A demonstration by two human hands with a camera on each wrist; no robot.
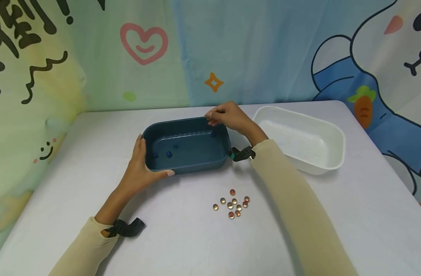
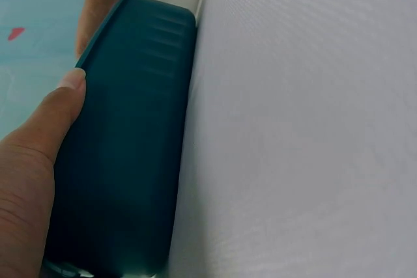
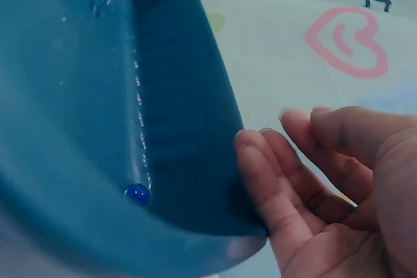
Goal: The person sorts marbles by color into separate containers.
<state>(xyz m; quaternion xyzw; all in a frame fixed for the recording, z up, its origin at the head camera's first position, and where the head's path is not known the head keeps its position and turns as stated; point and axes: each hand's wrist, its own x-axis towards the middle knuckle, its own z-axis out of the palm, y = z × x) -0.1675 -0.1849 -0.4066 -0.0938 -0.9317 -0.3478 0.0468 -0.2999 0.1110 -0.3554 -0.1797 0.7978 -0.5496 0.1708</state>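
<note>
A dark teal basin [image 1: 188,165] stands on the table with several small blue glass beads [image 1: 169,154] spread over its floor. My left hand [image 1: 138,165] grips its left front corner, thumb along the front rim and the other fingers against the left end. In the left wrist view the thumb [image 2: 62,102] presses the basin's rim. At the back right corner is my right hand [image 1: 229,116], its bent fingers touching the rim and nothing visible between thumb and fingertips. One blue bead [image 3: 137,194] lies inside the basin, near that corner.
A white basin [image 1: 334,153] stands to the right, beyond my right forearm. Several amber and clear glass beads [image 1: 230,205] lie loose on the white table [image 1: 183,237] in front of the teal basin. A printed curtain [image 1: 252,50] hangs behind the table.
</note>
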